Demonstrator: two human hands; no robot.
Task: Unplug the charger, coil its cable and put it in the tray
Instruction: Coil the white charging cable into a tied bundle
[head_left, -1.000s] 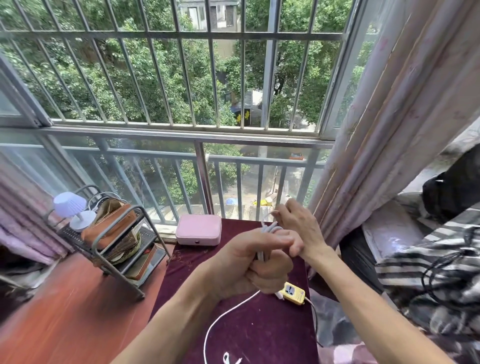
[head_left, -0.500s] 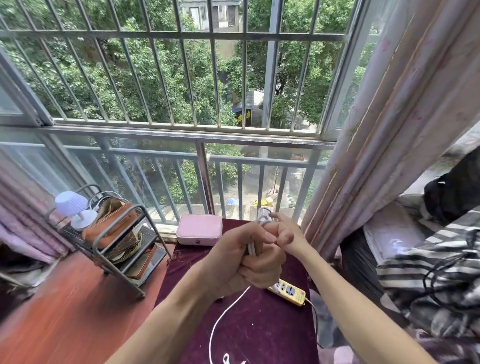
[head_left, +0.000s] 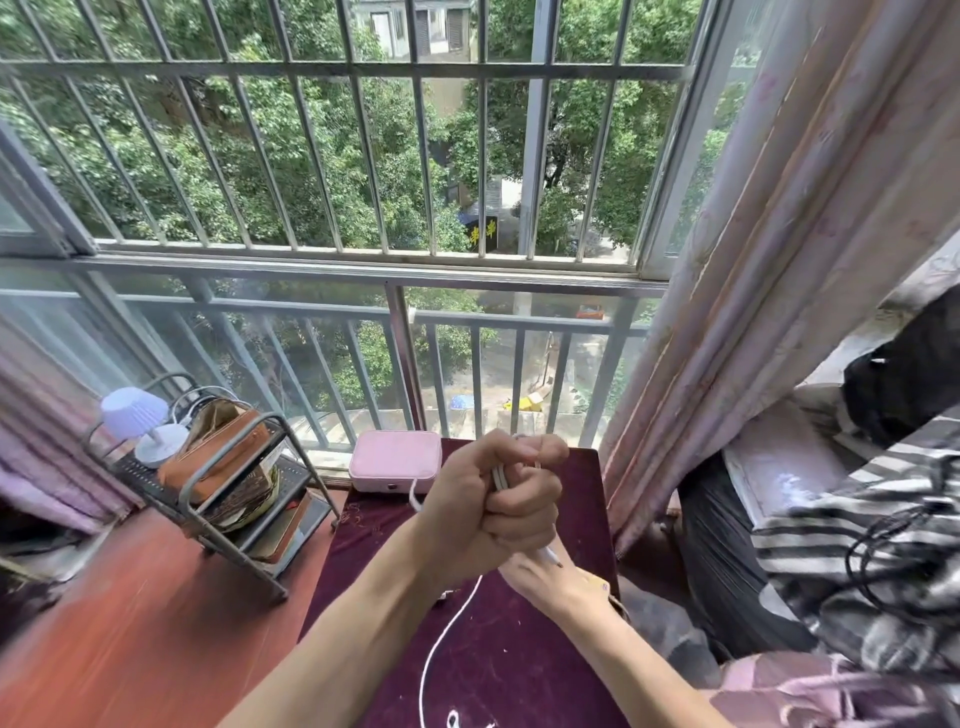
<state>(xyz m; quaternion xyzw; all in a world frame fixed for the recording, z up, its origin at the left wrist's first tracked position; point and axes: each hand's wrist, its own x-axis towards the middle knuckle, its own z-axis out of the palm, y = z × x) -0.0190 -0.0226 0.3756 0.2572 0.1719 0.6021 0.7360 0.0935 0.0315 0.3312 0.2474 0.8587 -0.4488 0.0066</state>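
A loose white cable (head_left: 441, 642) trails across the maroon cloth on the desk (head_left: 519, 670) at the near edge, rising to the left hand (head_left: 478, 512); that hand is clenched in a fist around several white loops of it; the right hand (head_left: 545, 574) sits just beneath, mostly hidden, and whether it grips anything cannot be told; past the hands a pink box (head_left: 396, 460) rests at the desk's far edge, against the window rail; to the left, on the red floor, a metal rack (head_left: 208, 499) holds a brown pouch (head_left: 218, 452), a small lamp (head_left: 140, 421) and books; a curtain (head_left: 779, 260) crowds the desk's right side.
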